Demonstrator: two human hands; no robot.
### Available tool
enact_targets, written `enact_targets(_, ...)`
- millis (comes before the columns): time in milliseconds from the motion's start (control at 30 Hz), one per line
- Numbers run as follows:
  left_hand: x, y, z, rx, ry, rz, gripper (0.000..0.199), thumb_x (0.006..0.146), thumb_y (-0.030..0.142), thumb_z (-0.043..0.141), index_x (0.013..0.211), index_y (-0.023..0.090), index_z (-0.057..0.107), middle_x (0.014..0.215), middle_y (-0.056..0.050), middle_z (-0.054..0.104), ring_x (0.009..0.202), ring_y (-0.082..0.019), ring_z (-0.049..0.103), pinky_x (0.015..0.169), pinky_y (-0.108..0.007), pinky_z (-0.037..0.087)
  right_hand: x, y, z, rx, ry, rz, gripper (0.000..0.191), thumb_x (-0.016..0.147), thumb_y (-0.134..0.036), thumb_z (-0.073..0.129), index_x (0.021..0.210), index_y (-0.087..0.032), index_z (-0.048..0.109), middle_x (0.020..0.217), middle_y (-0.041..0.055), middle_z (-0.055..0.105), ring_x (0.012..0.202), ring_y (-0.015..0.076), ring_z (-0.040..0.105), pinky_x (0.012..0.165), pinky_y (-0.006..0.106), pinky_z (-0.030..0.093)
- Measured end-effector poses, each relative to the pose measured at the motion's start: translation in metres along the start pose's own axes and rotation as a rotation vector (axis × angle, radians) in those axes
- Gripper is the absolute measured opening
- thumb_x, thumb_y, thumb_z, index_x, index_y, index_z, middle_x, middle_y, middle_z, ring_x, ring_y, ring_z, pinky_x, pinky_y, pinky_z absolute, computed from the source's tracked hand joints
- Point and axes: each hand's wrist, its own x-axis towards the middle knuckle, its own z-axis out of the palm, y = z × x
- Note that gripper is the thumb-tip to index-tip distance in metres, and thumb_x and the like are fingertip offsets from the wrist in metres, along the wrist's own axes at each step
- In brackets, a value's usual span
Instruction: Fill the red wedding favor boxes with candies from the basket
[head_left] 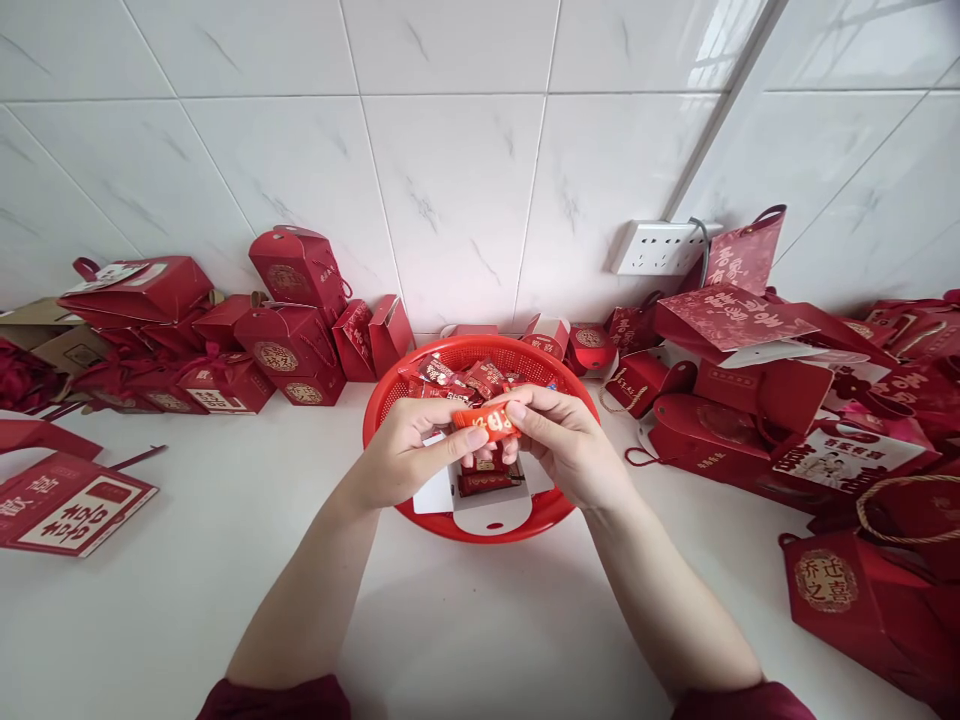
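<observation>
My left hand (405, 450) and my right hand (559, 440) pinch the two ends of a small orange-red wrapped candy (491, 424) with gold print. Both are closed on it, just above a round red plastic basket (386, 385). Under my fingers, an open gift box (491, 515) with white inner flaps lies in the basket, holding several dark red packets (480, 484). Behind my hands, more wrapped sweets (484, 377) fill the far side of the basket. My fingers hide part of the box and its contents.
Red gift boxes (292, 340) are stacked at the left against the tiled wall. Another printed box (75, 505) lies nearer on the left. A big pile of red boxes (739, 400) crowds the right side, with a white power strip (660, 248) on the wall behind.
</observation>
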Motion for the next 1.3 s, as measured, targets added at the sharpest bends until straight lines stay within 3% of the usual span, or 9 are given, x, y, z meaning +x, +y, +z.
enact_targets(267,0.000,0.001,0.006,0.053,0.142,0.013,0.016,0.095,0.032,0.061,0.095,0.018,0.069,0.085,-0.003,0.067,0.076,-0.014,0.063,0.068,-0.026,0.057,-0.003,-0.006,0.006,-0.160,0.087,-0.025,0.027,0.087,-0.041,0.074,0.080,-0.018,0.061,0.065,-0.0013,0.067,0.058,0.0104,0.063,0.059,0.024,0.055)
enact_targets(667,-0.002,-0.001,0.007,0.311,0.195,-0.012,0.025,0.097,0.037,0.055,0.082,0.018,0.063,0.076,-0.001,0.060,0.073,-0.014,0.056,0.066,-0.028,0.046,-0.001,0.001,0.009,-0.202,0.120,-0.044,0.031,0.077,-0.042,0.083,0.077,-0.018,0.064,0.065,-0.0018,0.066,0.058,0.0122,0.065,0.058,0.025,0.057)
enact_targets(833,-0.001,0.001,0.005,0.369,0.213,-0.007,0.039,0.100,0.039,0.047,0.067,0.019,0.050,0.060,0.002,0.044,0.058,-0.012,0.043,0.054,-0.028,0.035,-0.001,0.002,0.007,-0.273,0.092,-0.041,0.031,0.081,-0.046,0.078,0.079,-0.019,0.062,0.066,-0.0014,0.064,0.059,0.0135,0.064,0.059,0.027,0.055)
enact_targets(900,0.000,0.003,0.001,0.423,0.241,0.027,0.034,0.102,0.036,0.043,0.074,0.019,0.056,0.066,0.001,0.051,0.065,-0.014,0.050,0.060,-0.028,0.040,-0.001,-0.001,0.002,-0.347,0.118,-0.088,0.029,0.085,-0.045,0.075,0.081,-0.019,0.063,0.070,-0.0007,0.064,0.063,0.0135,0.063,0.061,0.027,0.053)
enact_targets(933,0.001,0.004,-0.001,0.459,0.240,0.062,0.031,0.102,0.034,0.041,0.081,0.020,0.060,0.078,-0.001,0.058,0.077,-0.016,0.057,0.068,-0.028,0.045,0.000,-0.002,-0.001,-0.396,0.147,-0.125,0.027,0.087,-0.044,0.073,0.082,-0.019,0.063,0.073,-0.0002,0.065,0.065,0.0136,0.063,0.062,0.027,0.053)
enact_targets(1000,0.001,0.006,-0.007,0.548,0.154,0.088,0.030,0.101,0.033,0.042,0.090,0.022,0.067,0.112,-0.005,0.064,0.109,-0.021,0.058,0.087,-0.031,0.047,0.000,-0.006,-0.008,-0.496,0.217,-0.203,0.023,0.091,-0.041,0.069,0.086,-0.019,0.065,0.077,0.0007,0.066,0.070,0.0137,0.062,0.066,0.027,0.052)
enact_targets(1067,0.002,0.003,-0.013,0.651,-0.017,-0.029,0.031,0.098,0.040,0.047,0.086,0.023,0.070,0.131,-0.004,0.058,0.121,-0.026,0.055,0.088,-0.032,0.049,-0.001,-0.010,-0.015,-0.574,0.276,-0.258,0.019,0.093,-0.039,0.066,0.089,-0.020,0.066,0.080,0.0010,0.066,0.072,0.0140,0.062,0.066,0.028,0.051)
enact_targets(1167,0.005,-0.010,-0.018,0.741,-0.169,-0.270,0.025,0.090,0.045,0.057,0.098,0.026,0.072,0.125,-0.005,0.062,0.107,-0.027,0.062,0.080,-0.033,0.051,-0.003,-0.015,-0.020,-0.677,0.318,-0.363,0.014,0.093,-0.036,0.066,0.090,-0.022,0.066,0.085,0.0022,0.066,0.074,0.0156,0.062,0.065,0.029,0.052)
enact_targets(1300,0.012,-0.033,-0.017,0.648,-0.137,-0.327,0.035,0.087,0.038,0.055,0.120,0.029,0.062,0.104,-0.003,0.069,0.091,-0.024,0.066,0.077,-0.034,0.052,-0.001,-0.033,-0.014,-0.976,0.203,-0.600,0.008,0.096,-0.024,0.061,0.096,-0.024,0.069,0.097,0.0054,0.067,0.093,0.0206,0.064,0.082,0.035,0.053)
